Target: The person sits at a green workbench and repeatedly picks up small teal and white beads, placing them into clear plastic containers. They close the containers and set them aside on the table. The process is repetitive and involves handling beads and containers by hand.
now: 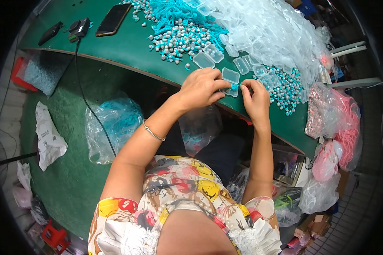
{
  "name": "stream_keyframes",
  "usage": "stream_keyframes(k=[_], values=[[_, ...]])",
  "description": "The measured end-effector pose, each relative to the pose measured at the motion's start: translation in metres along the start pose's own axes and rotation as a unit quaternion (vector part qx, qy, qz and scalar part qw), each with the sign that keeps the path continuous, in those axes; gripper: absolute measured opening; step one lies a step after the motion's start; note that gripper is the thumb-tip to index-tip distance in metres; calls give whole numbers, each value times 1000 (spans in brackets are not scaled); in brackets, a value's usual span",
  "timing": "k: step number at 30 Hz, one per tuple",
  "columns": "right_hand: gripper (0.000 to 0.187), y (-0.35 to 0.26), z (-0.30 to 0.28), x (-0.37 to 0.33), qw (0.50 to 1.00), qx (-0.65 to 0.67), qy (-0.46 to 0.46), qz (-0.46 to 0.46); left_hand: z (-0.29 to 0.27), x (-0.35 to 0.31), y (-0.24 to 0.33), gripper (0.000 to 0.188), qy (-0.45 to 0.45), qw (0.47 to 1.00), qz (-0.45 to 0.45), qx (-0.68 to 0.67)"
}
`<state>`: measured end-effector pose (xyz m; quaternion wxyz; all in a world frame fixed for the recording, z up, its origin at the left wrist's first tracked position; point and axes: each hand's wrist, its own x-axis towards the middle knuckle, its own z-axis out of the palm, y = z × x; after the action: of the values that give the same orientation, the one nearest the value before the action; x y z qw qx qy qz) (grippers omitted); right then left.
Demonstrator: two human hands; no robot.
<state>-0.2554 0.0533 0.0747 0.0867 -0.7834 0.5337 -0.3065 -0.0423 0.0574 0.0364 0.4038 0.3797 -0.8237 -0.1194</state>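
Observation:
My left hand [201, 87] and my right hand [256, 98] meet at the near edge of the green table [127, 46]. Between their fingertips is a small clear plastic case [231, 90] with a teal piece [234, 86] pinched at it. My left hand covers most of the case. Other open clear cases [230, 75] lie just beyond the fingers. A heap of grey-and-teal earplugs with teal cords [178, 36] lies behind my left hand, and more earplugs [285, 87] sit beyond my right hand.
A large pile of clear cases [276, 29] fills the table's far right. A phone [112, 20], a black device [79, 29] with a cable and a dark remote [50, 33] lie at the left. Bags of teal cords [115, 123] and pink cords [349, 127] sit below and beside the table.

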Motion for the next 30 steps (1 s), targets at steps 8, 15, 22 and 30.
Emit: stream_keyframes(k=[8, 15, 22, 30], values=[[5, 1, -2, 32, 981, -80, -30, -175, 1, 0, -2, 30, 2, 1000, 9, 3], [6, 5, 9, 29, 985, -9, -80, -153, 3, -1, -3, 32, 13, 1000, 11, 0], [19, 1, 18, 12, 983, -13, 5, -182, 2, -1, -2, 32, 15, 1000, 3, -8], [30, 3, 23, 4, 987, 13, 24, -159, 0, 1, 1, 37, 20, 1000, -5, -2]])
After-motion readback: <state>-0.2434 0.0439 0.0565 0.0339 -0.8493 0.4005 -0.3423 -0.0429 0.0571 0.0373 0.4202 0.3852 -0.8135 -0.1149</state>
